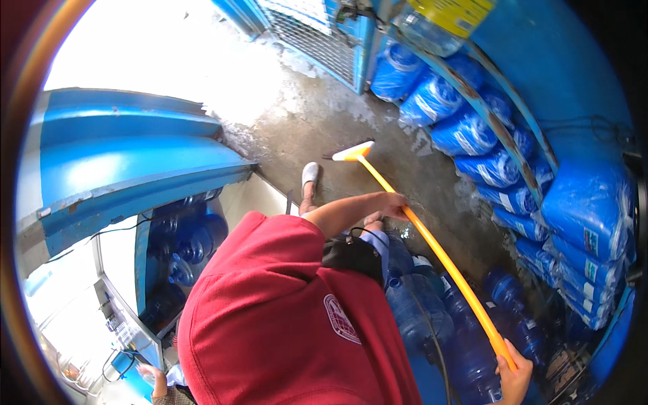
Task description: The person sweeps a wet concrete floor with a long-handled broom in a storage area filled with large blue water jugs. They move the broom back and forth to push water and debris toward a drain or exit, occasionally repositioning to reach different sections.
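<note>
A broom with a long yellow-orange handle (pixel 442 253) slants across the view. Its white and yellow head (pixel 352 152) rests on the wet concrete floor, and a few dark bristles show at one side. My left hand (pixel 395 206) is wrapped round the handle at its middle. Lower right, my right hand (pixel 516 372) grips the handle near its end. My left arm reaches across from a red sleeve. Large blue water bottles (pixel 415 304) stand close below the handle, beside my body. A foot in a pale clog (pixel 310 174) is near the broom head.
Plastic-wrapped blue bottles (pixel 466 131) are stacked behind a metal rail on the right. A blue mesh gate (pixel 317 40) stands at the far side. Left is a blue metal wall (pixel 135 162) with more bottles (pixel 192 243) below. Another person's hand (pixel 156 381) shows lower left.
</note>
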Demonstrator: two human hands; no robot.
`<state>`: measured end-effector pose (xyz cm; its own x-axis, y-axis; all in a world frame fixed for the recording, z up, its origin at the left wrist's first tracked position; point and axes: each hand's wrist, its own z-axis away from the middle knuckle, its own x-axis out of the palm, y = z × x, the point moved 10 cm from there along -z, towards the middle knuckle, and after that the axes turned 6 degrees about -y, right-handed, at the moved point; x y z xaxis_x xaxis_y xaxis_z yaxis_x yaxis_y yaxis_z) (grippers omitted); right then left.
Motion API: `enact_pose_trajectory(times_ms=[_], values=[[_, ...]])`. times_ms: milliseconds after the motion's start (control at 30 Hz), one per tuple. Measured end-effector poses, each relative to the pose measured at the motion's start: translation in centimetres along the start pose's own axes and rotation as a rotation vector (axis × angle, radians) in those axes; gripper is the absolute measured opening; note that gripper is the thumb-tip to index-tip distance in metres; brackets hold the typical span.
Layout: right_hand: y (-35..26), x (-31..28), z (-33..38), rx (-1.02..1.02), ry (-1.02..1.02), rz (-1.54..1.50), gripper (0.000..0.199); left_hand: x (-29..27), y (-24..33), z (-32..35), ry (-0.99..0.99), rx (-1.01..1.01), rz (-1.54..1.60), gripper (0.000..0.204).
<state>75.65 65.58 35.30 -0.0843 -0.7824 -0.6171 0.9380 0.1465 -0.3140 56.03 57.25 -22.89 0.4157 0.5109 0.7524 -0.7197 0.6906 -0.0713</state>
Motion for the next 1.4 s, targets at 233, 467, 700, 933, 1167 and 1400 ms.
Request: enact_pose_trajectory(times_ms=[233,467,700,933,1167,1400], values=[[8.5,-8.7,1.3,0.188,0.075,0.075,0.031,14.0,-6.3,-13.4,-0.111,0.07,0.098,0.018],[20.6,-6.9,-5.3,0.202,0.173,0.091,0.028,10.6,-10.4,-19.4,-0.059,-0.031,0.411,0.013],[15.6,7.3,-15.6,0.003,-0.109,0.151,0.025,-6.9,-4.2,-12.5,0.337,0.315,0.39,0.024],[-1.3,14.4,-26.4,-0.477,-0.105,0.289,0.03,-19.1,6.5,0.2,0.475,0.574,0.402,0.032],[-29.4,38.6,-39.1,-0.663,-0.192,0.162,0.028,-24.7,8.2,19.7,0.365,0.894,0.5,0.073],[-39.4,32.0,-31.5,-0.802,-0.306,-0.217,0.026,-29.8,4.4,39.2,0.593,0.964,0.368,0.049]])
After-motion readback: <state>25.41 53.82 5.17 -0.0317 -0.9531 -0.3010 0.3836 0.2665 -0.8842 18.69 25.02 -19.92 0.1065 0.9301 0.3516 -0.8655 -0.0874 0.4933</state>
